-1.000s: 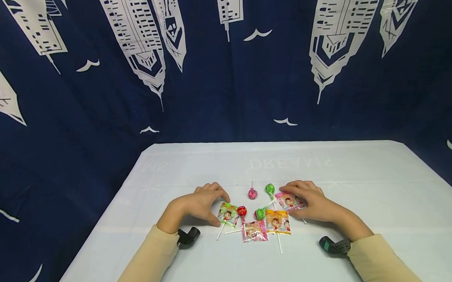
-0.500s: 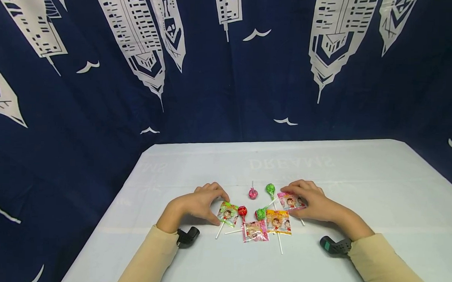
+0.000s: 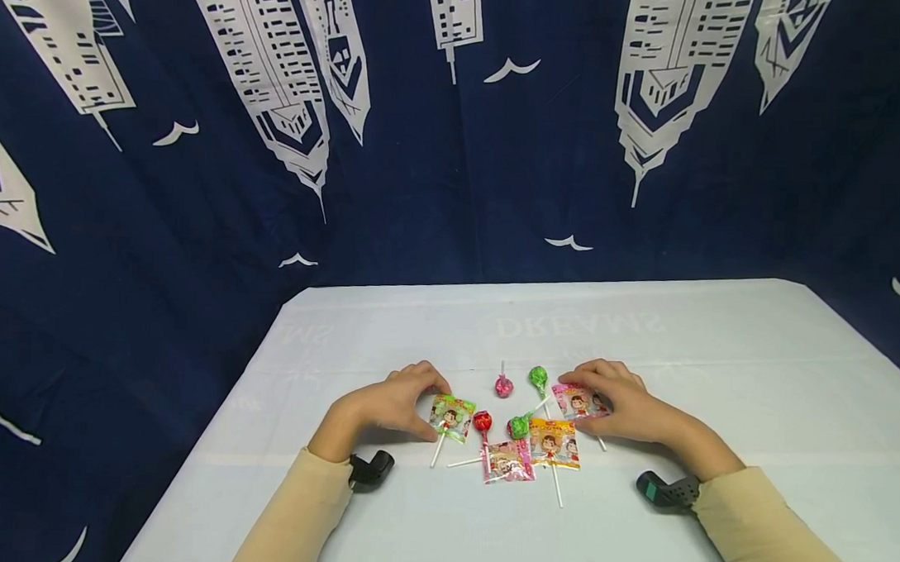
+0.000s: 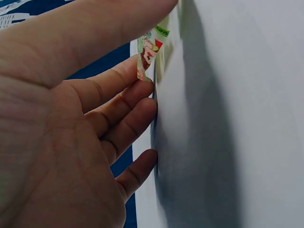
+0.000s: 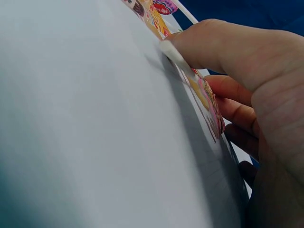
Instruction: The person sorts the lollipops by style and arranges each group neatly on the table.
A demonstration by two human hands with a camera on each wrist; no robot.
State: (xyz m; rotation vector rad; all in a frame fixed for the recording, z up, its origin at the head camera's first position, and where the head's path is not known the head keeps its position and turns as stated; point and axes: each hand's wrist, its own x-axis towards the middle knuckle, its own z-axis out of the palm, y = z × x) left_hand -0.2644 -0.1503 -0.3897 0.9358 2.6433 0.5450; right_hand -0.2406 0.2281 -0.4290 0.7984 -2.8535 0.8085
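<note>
In the head view my left hand [image 3: 399,401] holds a lollipop in a flat green wrapper [image 3: 451,417], thumb at its near side and fingers at its far side. The left wrist view shows fingertips [image 4: 140,88] against the green wrapper's edge. My right hand [image 3: 620,403] spans a pink-wrapped lollipop [image 3: 576,399] the same way, partly covering it; the thumb lies by its stick [image 5: 176,57] in the right wrist view. Between the hands lie an orange-wrapped lollipop [image 3: 553,442], another pink-wrapped one [image 3: 508,461], and round ones: red [image 3: 482,420], green [image 3: 518,426], green [image 3: 538,377] and pink [image 3: 503,386].
Everything lies on a white-covered table [image 3: 389,328] whose far edge meets a dark blue curtain [image 3: 454,174] printed with white buildings. Each wrist carries a black camera band, such as the right band [image 3: 668,490].
My left hand has shifted slightly left and away from me, and the green-wrapped lollipop has moved with it. My right hand and its pink-wrapped lollipop have moved barely to the right.
</note>
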